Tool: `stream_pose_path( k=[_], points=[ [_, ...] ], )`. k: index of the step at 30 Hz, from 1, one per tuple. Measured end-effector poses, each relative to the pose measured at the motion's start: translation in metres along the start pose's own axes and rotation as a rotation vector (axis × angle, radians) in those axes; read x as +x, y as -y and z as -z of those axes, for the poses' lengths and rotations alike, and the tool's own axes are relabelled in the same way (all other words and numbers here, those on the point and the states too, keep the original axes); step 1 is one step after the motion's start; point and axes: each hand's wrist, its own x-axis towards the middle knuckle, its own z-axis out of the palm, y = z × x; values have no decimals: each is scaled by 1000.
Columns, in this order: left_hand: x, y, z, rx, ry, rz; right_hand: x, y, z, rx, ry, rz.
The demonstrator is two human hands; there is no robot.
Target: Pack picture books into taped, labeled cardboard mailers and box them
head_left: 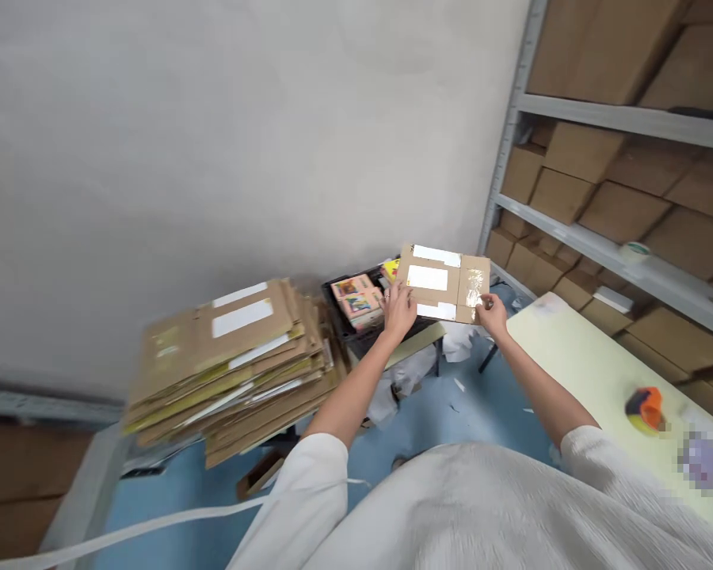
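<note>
Between my two hands is a flattened cardboard box [440, 289] with white paper patches and shiny clear tape on it. My left hand [400, 310] grips its left edge near the lower corner. At the lower right corner, my right hand [492, 313] pinches the edge with the thumb on top. Behind and left of the cardboard, a black crate [340, 323] holds colourful printed packs [360, 302]; the cardboard covers its right part. Farther left rises a tall, uneven stack of flattened cardboard boxes [231, 348], apart from my hands.
A pale yellow table [576, 348] on the right bears an orange and dark tape roll [647, 409]. Metal shelves [623, 119] full of cartons stand behind it. Paper scraps [459, 385] and an open small carton [258, 475] lie on the blue floor [433, 419]. A white strap crosses at lower left.
</note>
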Motion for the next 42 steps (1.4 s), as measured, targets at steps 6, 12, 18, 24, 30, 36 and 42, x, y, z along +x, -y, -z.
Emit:
stream_pose_path(
  k=[6,12,18,24,30,36,42],
  points=[
    [-8,-125,-112,-68,201,-133,-1,-115,128,-95,-126,-192],
    [-21,-221,-199,-142,429,-299,-21,-193,231,-211,-266,-394],
    [-19,-278,-275,-222,617,-390,-46,-239,282,-302,-339,-572],
    [-6,-308,-350,-243,803,-514,-54,-274,300,-364,-360,-767],
    [15,-315,-421,-221,1015,-612,-45,-302,296,-414,-351,-936],
    [26,-311,-474,-237,1169,-653,-40,-321,288,-444,-320,-1071],
    [25,-310,-506,-242,1268,-677,-35,-343,292,-418,-294,-1164]
  ],
)
